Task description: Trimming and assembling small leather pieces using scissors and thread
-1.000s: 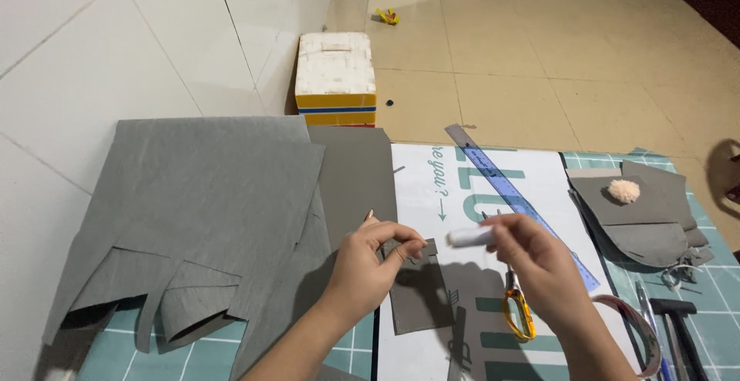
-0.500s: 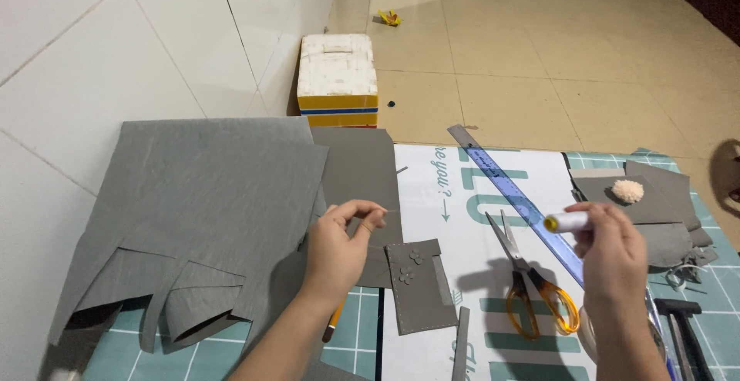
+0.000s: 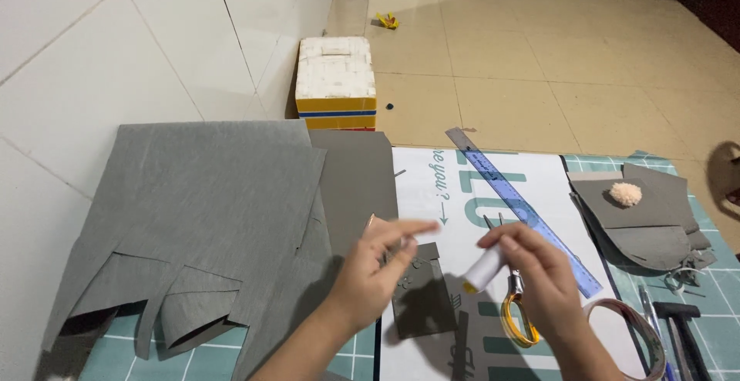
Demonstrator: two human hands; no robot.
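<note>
My right hand [image 3: 543, 273] holds a white glue tube [image 3: 484, 268] with a yellowish tip pointing down and left. My left hand [image 3: 374, 277] hovers just left of it, thumb and forefinger pinched on something small and pale, seemingly the tube's cap [image 3: 403, 241]. Both hands are above a small dark grey cut piece [image 3: 422, 298], which lies on a white printed sheet [image 3: 432, 188]. Yellow-handled scissors [image 3: 516, 318] lie under my right hand. A blue ruler [image 3: 528, 215] runs diagonally behind them.
A large grey fabric [image 3: 208, 211] with cut flaps covers the left of the green cutting mat [image 3: 339, 362]. Grey pieces with a peach pompom [image 3: 626, 193] lie at right, near a tape roll [image 3: 628, 323] and a black tool [image 3: 682, 327]. A foam box [image 3: 337, 80] stands on the floor.
My left hand let go of the small grey piece and lifted. My right hand swung the glue tube out to the right, then back toward the left hand.
</note>
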